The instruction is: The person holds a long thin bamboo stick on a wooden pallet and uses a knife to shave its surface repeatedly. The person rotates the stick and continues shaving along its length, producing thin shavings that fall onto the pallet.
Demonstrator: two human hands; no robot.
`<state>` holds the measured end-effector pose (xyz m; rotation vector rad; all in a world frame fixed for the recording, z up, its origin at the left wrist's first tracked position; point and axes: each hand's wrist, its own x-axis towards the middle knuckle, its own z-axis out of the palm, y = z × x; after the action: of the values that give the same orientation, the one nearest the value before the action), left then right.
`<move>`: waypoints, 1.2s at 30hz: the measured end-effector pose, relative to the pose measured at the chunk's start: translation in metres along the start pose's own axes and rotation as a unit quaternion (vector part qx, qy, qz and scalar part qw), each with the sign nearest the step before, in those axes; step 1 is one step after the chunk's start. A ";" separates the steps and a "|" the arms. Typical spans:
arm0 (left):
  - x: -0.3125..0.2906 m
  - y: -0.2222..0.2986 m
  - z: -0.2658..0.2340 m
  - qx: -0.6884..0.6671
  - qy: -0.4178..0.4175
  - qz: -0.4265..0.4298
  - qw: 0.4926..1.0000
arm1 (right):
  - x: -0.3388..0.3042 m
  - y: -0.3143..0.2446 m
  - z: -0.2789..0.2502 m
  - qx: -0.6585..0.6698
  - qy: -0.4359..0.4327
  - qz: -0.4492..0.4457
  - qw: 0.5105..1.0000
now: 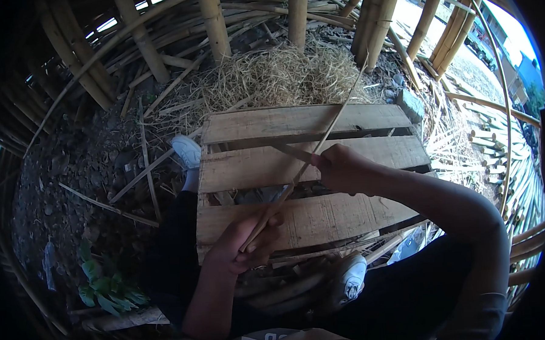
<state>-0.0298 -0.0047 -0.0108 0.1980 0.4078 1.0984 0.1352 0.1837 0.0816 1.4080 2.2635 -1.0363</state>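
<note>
A long thin bamboo strip (329,127) slants from the near left up to the far right, over a slatted wooden pallet (323,219). Its near end is gripped in my left hand (245,238), fingers wrapped round it just off the pallet's front left part. My right hand (348,170) is closed around a knife (294,152), whose handle is hidden in the fist. The blade points left and crosses the strip around its middle. Whether the edge bites into the strip cannot be made out.
Pale shavings (280,78) are heaped behind the pallet, before upright bamboo poles (298,17). Cut bamboo lengths (496,145) lie in a pile at right. Loose sticks (107,204) and a leafy plant (104,287) are at left. My white shoes (353,276) flank the pallet.
</note>
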 end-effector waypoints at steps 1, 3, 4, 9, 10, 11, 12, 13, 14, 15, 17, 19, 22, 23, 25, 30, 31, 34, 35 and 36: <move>0.002 0.001 0.001 -0.010 0.008 -0.009 1.000 | 0.014 0.014 -0.006 0.031 0.027 0.009 0.999; 0.003 0.001 0.002 -0.027 0.023 -0.029 0.999 | 0.020 0.019 -0.008 0.070 0.049 0.027 0.996; 0.004 0.002 0.003 -0.026 0.023 -0.025 0.999 | 0.015 0.016 0.004 0.040 0.044 -0.061 0.996; 0.008 -0.003 0.001 -0.062 -0.021 -0.010 0.998 | -0.023 -0.003 0.046 -0.017 -0.033 -0.226 0.973; 0.005 -0.002 0.000 -0.053 -0.012 -0.009 0.999 | -0.019 -0.009 0.035 -0.009 -0.030 -0.142 0.989; 0.004 0.000 -0.001 -0.043 -0.010 -0.007 0.999 | -0.020 -0.019 0.016 -0.005 -0.023 -0.054 0.998; 0.002 0.001 -0.001 -0.034 -0.007 -0.005 0.999 | -0.019 -0.025 0.005 -0.002 -0.014 0.034 0.999; 0.000 0.000 -0.001 -0.022 0.003 -0.004 1.000 | -0.015 -0.021 0.000 -0.012 -0.003 0.038 0.999; 0.000 0.001 0.000 -0.006 0.011 -0.006 1.000 | -0.010 -0.013 -0.005 -0.019 0.013 0.043 0.999; 0.000 0.001 0.001 0.009 0.020 -0.007 1.000 | -0.003 -0.007 -0.005 -0.026 0.027 0.048 0.998; 0.005 0.000 0.002 0.011 0.021 -0.009 1.000 | 0.001 0.014 0.034 -0.092 0.082 -0.181 0.976; 0.007 -0.001 0.003 -0.022 0.025 -0.013 0.999 | 0.012 0.027 0.062 -0.171 0.137 -0.382 0.898; 0.007 -0.001 0.006 -0.074 0.023 -0.015 0.997 | 0.018 0.032 0.060 -0.190 0.125 -0.381 0.896; 0.000 -0.002 0.002 -0.064 0.028 -0.001 0.998 | -0.001 0.000 0.029 -0.113 0.041 -0.208 0.971; 0.000 -0.002 -0.001 -0.018 0.019 0.003 1.000 | -0.010 -0.014 0.003 0.008 -0.005 -0.025 1.000; 0.004 0.000 0.004 0.036 0.016 -0.031 0.999 | 0.025 0.046 0.026 0.124 0.220 -0.343 0.905; 0.002 0.001 0.004 0.033 0.017 -0.031 0.999 | 0.017 0.041 0.023 0.126 0.161 -0.292 0.935; 0.001 0.001 0.001 0.020 0.022 -0.032 0.999 | -0.002 0.029 0.010 0.130 0.013 -0.192 0.973; 0.001 0.001 0.000 0.016 0.024 -0.029 0.999 | -0.003 0.030 0.009 0.131 -0.009 -0.205 0.970; 0.001 0.001 -0.001 0.013 0.025 -0.026 0.999 | -0.004 0.031 0.007 0.132 -0.031 -0.218 0.967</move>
<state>-0.0306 -0.0038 -0.0110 0.1811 0.4697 1.0494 0.1628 0.1842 0.0657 0.9561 2.5221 -1.5400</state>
